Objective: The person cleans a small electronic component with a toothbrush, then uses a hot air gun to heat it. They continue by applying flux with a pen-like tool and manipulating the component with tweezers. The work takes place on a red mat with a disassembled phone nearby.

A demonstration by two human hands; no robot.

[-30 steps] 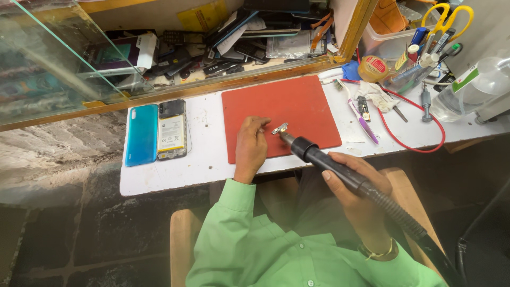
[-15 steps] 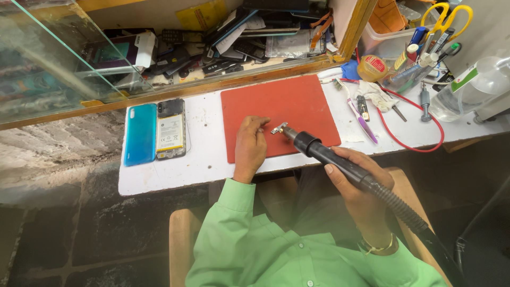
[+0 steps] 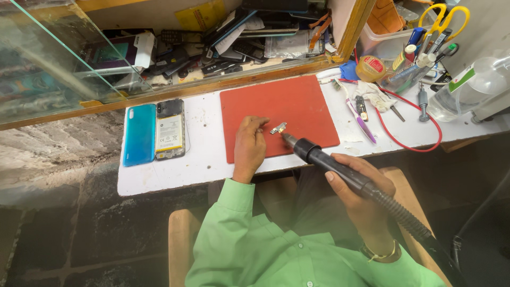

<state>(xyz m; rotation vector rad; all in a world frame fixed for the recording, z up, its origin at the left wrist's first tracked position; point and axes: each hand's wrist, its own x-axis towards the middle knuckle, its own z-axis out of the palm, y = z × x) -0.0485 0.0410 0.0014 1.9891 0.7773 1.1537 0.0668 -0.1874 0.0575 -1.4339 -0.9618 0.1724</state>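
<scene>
My left hand (image 3: 249,146) pinches a small metal part (image 3: 278,128) at its fingertips, pressing it onto the red mat (image 3: 276,109) in mid frame. My right hand (image 3: 361,194), lower right, wraps fully around the black hot-air handpiece (image 3: 332,166), whose nozzle tip sits just beside the part. Left of the mat lie a blue back cover (image 3: 139,134) and an opened phone (image 3: 170,130) on the white bench (image 3: 207,165).

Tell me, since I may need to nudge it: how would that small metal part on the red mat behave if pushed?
The small metal part looks tiny and thin, so probably very light, easily flicked. The red mat may grip it somewhat. The left hand apparently steadies it.
</scene>
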